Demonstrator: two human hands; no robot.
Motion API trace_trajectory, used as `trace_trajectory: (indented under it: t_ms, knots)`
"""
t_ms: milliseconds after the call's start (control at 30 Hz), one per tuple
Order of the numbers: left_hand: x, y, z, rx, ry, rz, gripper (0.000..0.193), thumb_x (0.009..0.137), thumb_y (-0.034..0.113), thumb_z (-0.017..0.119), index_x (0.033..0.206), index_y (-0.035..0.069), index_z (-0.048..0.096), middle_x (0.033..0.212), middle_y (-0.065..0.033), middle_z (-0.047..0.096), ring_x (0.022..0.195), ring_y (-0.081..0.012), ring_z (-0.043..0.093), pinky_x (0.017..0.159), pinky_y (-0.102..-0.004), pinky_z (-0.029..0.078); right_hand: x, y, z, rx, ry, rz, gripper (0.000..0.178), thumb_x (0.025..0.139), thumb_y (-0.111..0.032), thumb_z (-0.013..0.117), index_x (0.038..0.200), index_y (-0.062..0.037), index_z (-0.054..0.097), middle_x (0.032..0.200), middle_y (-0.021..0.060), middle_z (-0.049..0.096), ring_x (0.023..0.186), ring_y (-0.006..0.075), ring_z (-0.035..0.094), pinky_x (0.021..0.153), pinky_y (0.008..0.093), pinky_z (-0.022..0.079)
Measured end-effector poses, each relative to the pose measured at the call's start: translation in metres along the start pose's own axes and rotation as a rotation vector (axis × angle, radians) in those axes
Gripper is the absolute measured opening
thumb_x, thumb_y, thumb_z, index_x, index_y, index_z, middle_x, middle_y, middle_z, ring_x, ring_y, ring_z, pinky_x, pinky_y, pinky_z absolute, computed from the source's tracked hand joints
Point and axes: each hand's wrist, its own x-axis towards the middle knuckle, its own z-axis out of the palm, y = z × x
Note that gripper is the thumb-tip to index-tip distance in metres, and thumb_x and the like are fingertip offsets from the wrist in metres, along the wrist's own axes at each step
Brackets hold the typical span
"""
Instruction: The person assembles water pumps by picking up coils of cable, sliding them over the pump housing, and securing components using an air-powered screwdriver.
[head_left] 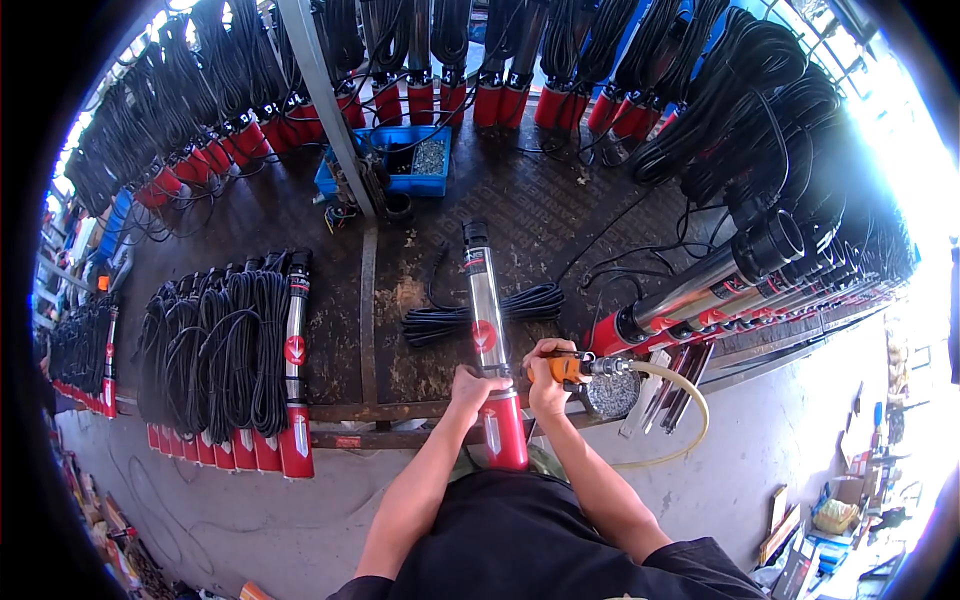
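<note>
A submersible pump [484, 290] with a steel tube and a red lower end lies lengthwise in front of me. Its dark top points away, and the red end reaches over the table's front edge toward my body. Just above the red section, my left hand [474, 388] is wrapped round the tube. To its right, my right hand [547, 378] grips an orange air screwdriver [568, 368], whose tip is hidden by the hand beside the pump. A pale hose [703, 405] curves away from the tool. Beneath the pump's middle lies a coiled black cable [532, 302].
By the right hand sits a container of small metal parts [612, 396]. Finished-looking pumps with cables line the left [296, 350], back [420, 100] and right [760, 250]. A metal post [325, 100] rises beside a blue bin [428, 187].
</note>
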Motion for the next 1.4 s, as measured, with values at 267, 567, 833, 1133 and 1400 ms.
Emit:
trace_trajectory:
  t_ms: [267,567,833,1133,1400]
  knots:
    - [-0.01,0.009,0.0,-0.054,-0.009,0.049,0.062,0.061,0.008,0.09,0.105,-0.007,0.049,0.092,-0.0174,0.065,0.074,-0.0234,0.069,0.062,-0.0372,0.057,-0.002,-0.005,0.001,0.014,-0.024,0.029,0.026,0.08,0.007,0.052,0.1,-0.0077,0.045,0.088,0.0098,0.054,0.068,0.0172,0.056,0.062,0.0295,0.048]
    - [-0.006,0.002,0.001,-0.03,0.03,0.07,0.057,0.061,0.01,0.088,0.103,-0.006,0.053,0.093,-0.0181,0.066,0.078,-0.0251,0.07,0.066,-0.0369,0.057,0.003,-0.004,0.0,0.004,-0.016,0.042,0.022,0.081,0.007,0.049,0.099,-0.0069,0.047,0.087,0.0104,0.055,0.07,0.0187,0.056,0.068,0.0322,0.049]
    - [-0.009,0.004,0.006,-0.031,-0.01,0.098,0.056,0.061,0.011,0.088,0.102,-0.005,0.053,0.092,-0.0173,0.066,0.078,-0.023,0.069,0.065,-0.0353,0.056,0.003,0.009,-0.015,0.043,-0.051,0.026,0.022,0.083,0.007,0.052,0.1,-0.0064,0.047,0.087,0.0096,0.057,0.07,0.0158,0.057,0.064,0.0278,0.048]
    - [0.0,-0.007,0.002,-0.046,-0.025,0.103,0.06,0.061,0.01,0.088,0.105,-0.007,0.051,0.095,-0.0161,0.064,0.076,-0.022,0.068,0.063,-0.0357,0.057,-0.001,0.018,-0.013,0.064,-0.02,0.044,0.02,0.083,0.004,0.052,0.1,-0.0061,0.049,0.085,0.0092,0.057,0.07,0.0161,0.056,0.065,0.0302,0.049]
    - [-0.021,0.019,0.012,-0.069,-0.125,0.204,0.033,0.068,0.012,0.085,0.089,-0.004,0.065,0.08,-0.0072,0.066,0.061,-0.0186,0.064,0.056,-0.0328,0.055,0.004,-0.021,-0.011,0.107,0.244,0.035,0.013,0.074,0.001,0.067,0.084,-0.0031,0.061,0.081,0.0036,0.063,0.074,0.0122,0.06,0.067,0.0287,0.05]
